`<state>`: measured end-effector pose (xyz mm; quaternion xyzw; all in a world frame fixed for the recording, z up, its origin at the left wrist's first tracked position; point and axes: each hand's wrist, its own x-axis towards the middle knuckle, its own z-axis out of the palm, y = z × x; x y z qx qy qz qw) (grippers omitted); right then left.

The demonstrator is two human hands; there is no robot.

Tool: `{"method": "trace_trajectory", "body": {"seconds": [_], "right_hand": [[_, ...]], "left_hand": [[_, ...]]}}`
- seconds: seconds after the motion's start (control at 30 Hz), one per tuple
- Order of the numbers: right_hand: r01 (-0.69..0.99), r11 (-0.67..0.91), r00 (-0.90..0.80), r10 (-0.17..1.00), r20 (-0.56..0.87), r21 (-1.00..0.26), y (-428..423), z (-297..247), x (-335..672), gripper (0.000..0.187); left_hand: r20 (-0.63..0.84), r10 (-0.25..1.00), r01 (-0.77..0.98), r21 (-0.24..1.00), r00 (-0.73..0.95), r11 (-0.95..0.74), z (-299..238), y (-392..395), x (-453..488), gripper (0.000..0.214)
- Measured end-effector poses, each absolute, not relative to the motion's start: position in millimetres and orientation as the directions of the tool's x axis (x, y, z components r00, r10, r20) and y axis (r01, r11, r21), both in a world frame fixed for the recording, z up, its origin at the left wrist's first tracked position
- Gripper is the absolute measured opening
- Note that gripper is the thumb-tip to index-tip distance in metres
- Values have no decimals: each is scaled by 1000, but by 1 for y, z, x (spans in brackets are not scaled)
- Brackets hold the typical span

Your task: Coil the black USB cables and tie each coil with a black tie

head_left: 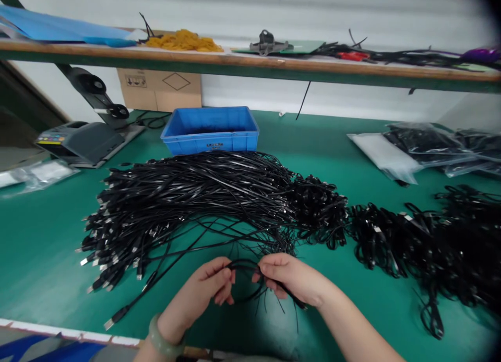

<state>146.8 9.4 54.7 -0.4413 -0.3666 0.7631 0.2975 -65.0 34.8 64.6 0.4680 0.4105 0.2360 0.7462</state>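
My left hand, with a pale green bangle on its wrist, pinches a thin black cable. My right hand grips the same cable a little further along, and a loop of it hangs between my hands. Just beyond them lies a large heap of black USB cables, with metal plugs fanned out along its left side. Some loose strands reach down towards my hands. A mass of coiled black cables lies to the right of my right hand.
A blue plastic crate stands behind the heap on the green work mat. Clear bags of black cables lie at the right. A grey machine sits at the left. A wooden shelf holding assorted items spans the back.
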Motion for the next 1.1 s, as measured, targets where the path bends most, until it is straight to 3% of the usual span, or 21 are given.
{"method": "trace_trajectory", "body": {"seconds": [0.07,0.17,0.27,0.33,0.43,0.53,0.63,0.7,0.77,0.83,1.03,1.1], "right_hand": [[-239,-461,-423,842,-336,-855,9,56,145,28],[-386,-325,-363,914,-181,-863,13,62,141,26],[-457,-277,-269,949,-165,-845,19,61,133,24],[-442,-251,-177,966,-190,-861,22,55,128,24],[-281,-195,-64,981,-184,-940,24,44,121,19],[193,-112,-19,993,-118,-975,20,34,118,7],[687,-35,-52,994,-97,-726,10,24,113,3],[829,-17,-70,989,-134,-559,4,19,109,2],[868,-26,-63,985,-162,-496,-1,15,104,5],[859,-36,-56,985,-164,-511,-3,12,101,8],[738,-64,-14,994,-110,-672,2,15,107,12],[611,-89,3,994,-111,-787,4,17,107,5]], "left_hand": [[-440,776,44,880,452,473,61,37,-61,35],[-488,739,-22,828,464,560,55,32,-51,32],[-503,646,-142,716,574,684,47,19,-40,33],[-509,590,-122,683,627,720,42,11,-34,36],[-544,637,-40,743,546,669,34,9,-34,33],[-571,731,-40,778,374,627,30,16,-42,29],[-595,743,-61,767,306,639,33,23,-52,26],[-608,738,-61,759,293,649,36,25,-56,26],[-607,746,-56,765,274,642,37,25,-59,27],[-593,766,-46,783,247,620,36,25,-60,28],[-546,812,46,834,204,549,27,27,-61,25],[-527,828,105,850,189,517,23,27,-59,25]]}}
